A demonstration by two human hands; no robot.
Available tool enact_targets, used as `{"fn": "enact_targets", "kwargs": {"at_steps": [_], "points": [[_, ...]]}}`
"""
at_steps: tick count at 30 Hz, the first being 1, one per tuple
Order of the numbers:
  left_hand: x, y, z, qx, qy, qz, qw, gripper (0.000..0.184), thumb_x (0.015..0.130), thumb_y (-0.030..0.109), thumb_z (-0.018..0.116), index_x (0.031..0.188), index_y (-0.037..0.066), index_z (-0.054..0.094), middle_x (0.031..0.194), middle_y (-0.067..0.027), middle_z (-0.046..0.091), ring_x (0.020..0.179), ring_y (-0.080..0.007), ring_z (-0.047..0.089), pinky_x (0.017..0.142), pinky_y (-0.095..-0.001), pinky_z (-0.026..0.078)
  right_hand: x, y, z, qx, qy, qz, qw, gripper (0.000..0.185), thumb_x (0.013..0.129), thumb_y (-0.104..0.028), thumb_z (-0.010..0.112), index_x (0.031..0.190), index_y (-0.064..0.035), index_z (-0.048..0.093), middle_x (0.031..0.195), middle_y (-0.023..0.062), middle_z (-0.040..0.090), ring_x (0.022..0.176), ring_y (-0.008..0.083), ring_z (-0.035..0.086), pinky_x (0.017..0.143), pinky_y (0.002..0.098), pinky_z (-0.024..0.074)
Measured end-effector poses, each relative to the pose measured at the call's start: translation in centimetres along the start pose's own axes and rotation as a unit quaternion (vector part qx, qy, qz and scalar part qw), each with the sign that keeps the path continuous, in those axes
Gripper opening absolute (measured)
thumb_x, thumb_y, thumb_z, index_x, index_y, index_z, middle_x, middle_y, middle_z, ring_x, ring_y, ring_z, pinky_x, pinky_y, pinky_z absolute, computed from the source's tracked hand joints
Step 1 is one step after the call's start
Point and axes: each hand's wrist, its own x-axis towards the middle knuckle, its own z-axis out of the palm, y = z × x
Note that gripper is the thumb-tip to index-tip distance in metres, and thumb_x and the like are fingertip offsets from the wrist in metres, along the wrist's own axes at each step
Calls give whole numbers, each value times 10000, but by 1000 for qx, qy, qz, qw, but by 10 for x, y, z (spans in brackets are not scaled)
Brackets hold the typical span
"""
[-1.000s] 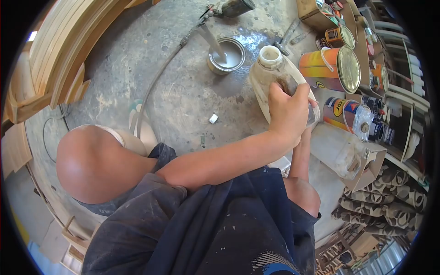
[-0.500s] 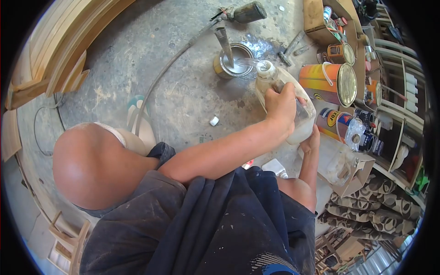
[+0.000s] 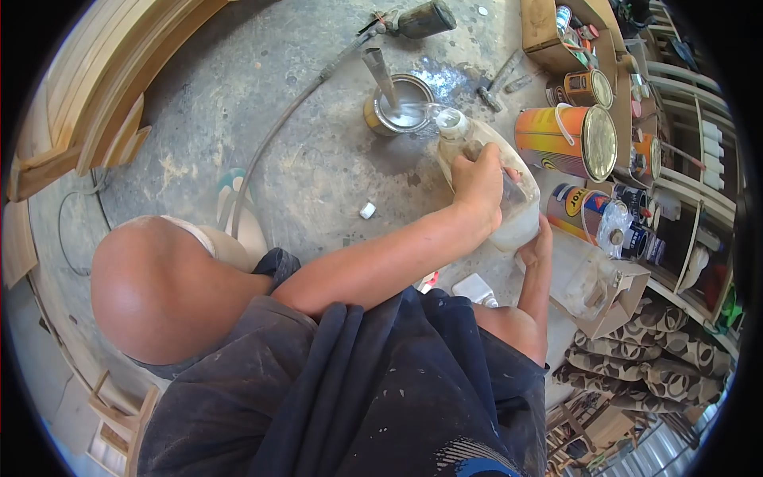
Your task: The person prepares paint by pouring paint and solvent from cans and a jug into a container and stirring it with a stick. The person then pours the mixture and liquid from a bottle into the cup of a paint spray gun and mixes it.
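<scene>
A translucent plastic jug (image 3: 520,219) is tipped with its mouth toward an open metal can (image 3: 372,119). Clear liquid (image 3: 425,114) streams from the spout into the can, where pale grey liquid shows. A dark stick-like tool (image 3: 380,73) leans in the can, its lower end hidden in the liquid. My left hand (image 3: 479,184) is closed round the jug's handle. Beneath the jug's base, my right hand (image 3: 540,245) presses up against it, its fingers partly hidden. On the floor nearer to me lies a small white cap (image 3: 367,210).
A spray gun (image 3: 421,20) with a hose (image 3: 290,111) lies beyond the can. A hammer (image 3: 491,97), orange tin (image 3: 564,139), blue-labelled tin (image 3: 576,208) and second clear jug (image 3: 584,282) stand or lie to the right. Wooden pieces (image 3: 95,79) are at left; my bare knee (image 3: 159,286) is near.
Liquid keeps pouring from the jug into the can. The whole view has shifted slightly, and both hands keep their hold on the jug.
</scene>
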Motion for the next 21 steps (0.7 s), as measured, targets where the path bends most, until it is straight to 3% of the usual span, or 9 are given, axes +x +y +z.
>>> {"fn": "enact_targets", "kwargs": {"at_steps": [21], "points": [[0, 0, 1, -7, 2, -1, 1000, 244, 868, 180, 514, 1012, -17, 502, 694, -99, 588, 546, -156, 548, 567, -289, 470, 3, 0, 1, 3, -2, -4, 1000, 440, 931, -388, 605, 1226, -64, 657, 1119, 104, 710, 944, 235, 680, 780, 318, 537]]}}
